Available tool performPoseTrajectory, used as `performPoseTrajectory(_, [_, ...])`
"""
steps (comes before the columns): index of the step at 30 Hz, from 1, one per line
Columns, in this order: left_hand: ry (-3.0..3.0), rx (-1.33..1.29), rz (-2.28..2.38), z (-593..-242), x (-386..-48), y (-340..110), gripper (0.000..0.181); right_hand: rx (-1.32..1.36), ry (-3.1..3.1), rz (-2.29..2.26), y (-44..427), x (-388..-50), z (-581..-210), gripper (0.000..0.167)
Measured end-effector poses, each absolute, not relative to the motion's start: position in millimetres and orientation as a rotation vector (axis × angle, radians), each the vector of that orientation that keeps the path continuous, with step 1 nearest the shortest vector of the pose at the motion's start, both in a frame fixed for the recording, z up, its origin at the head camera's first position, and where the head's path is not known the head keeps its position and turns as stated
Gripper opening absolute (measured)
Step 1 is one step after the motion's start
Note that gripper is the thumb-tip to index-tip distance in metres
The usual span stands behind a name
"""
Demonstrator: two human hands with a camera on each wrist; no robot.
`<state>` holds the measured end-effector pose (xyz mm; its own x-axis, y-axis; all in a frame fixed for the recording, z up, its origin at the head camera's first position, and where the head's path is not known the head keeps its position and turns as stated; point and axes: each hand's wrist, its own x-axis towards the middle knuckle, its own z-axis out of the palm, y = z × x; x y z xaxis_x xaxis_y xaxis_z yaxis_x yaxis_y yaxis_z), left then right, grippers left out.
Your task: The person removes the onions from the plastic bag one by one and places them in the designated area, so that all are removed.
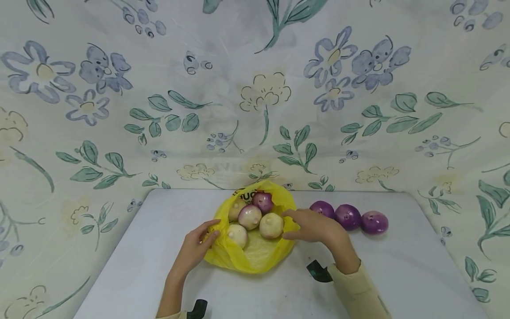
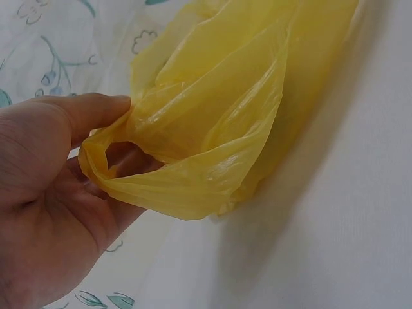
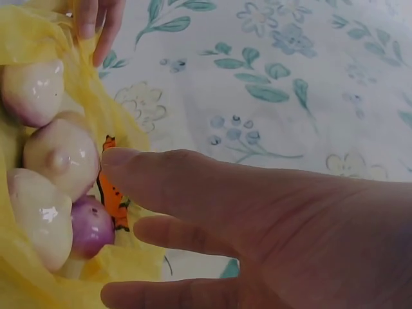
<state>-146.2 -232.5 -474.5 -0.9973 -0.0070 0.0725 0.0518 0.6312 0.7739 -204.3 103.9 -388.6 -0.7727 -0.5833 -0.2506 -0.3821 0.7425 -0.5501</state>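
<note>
A yellow plastic bag sits on the table with its mouth spread wide. Inside it lie several round, glossy white-and-purple vegetables, like turnips or onions. At the bag's left side, my left hand holds the rim; the left wrist view shows the thumb on a loop of yellow film with fingers behind it. My right hand is at the right rim, fingers spread and fairly straight, with the thumb against or close to the bag in the right wrist view. No vegetable is in either hand.
Three purple round vegetables lie in a row right of the bag, the leftmost partly behind my right hand. The white table ends at a flower-patterned cloth backdrop. A dark wrist mount sits by my right sleeve.
</note>
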Motion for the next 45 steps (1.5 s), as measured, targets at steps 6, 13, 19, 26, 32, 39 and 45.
performPoseTrajectory(6, [-2.775,-0.034,-1.335,-474,-145,-233,0.035,-0.797,2.499,-0.705,91,-210,-385,0.054])
performPoseTrajectory(13, [-2.772,-0.039,-1.316,-473,-145,-233,0.035,-0.82,2.465,-0.716,78,-216,-385,0.049])
performPoseTrajectory(19, [-2.766,-0.045,-1.318,-473,-144,-233,0.035,-0.784,2.477,-0.641,69,-222,-389,0.044])
performPoseTrajectory(26, [-2.758,-0.05,-1.329,-475,-145,-235,0.035,-0.805,2.471,-0.61,63,-229,-388,0.048])
performPoseTrajectory(32, [-2.754,-0.049,-1.342,-475,-145,-235,0.035,-0.794,2.478,-0.615,61,-232,-389,0.056])
performPoseTrajectory(39, [-2.757,-0.05,-1.334,-475,-145,-235,0.035,-0.734,2.509,-0.64,57,-235,-398,0.061])
performPoseTrajectory(45, [-2.756,-0.046,-1.33,-477,-146,-235,0.035,-0.714,2.529,-0.634,55,-238,-409,0.059])
